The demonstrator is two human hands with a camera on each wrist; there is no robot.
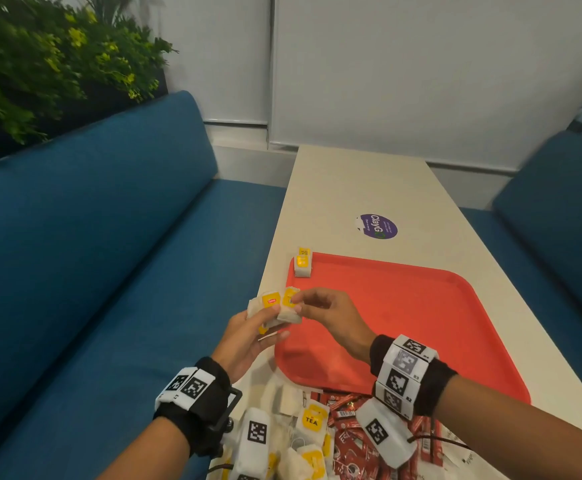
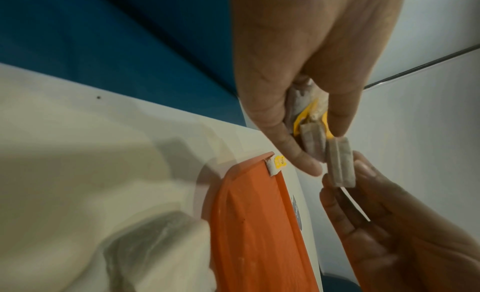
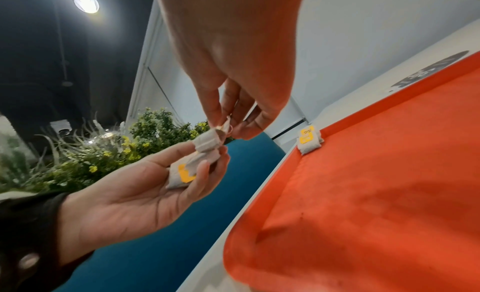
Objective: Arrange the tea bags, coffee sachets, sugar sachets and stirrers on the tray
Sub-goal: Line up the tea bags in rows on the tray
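Papery tea bags [image 1: 269, 308] (yellow tags) cupped in left hand [image 1: 244, 341]; right hand [image 1: 331, 317] pinches one.

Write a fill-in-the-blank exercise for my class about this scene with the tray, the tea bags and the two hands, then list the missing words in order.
1. The tray on the table is ____ in colour.
2. The tea bag already on the tray lies in its far ____ corner.
3. The left hand holds a small bunch of tea bags, and the right hand pinches ____ tea bag from it.
4. The red sachets lie ____ the tray, on the table.

Missing words: red; left; one; off
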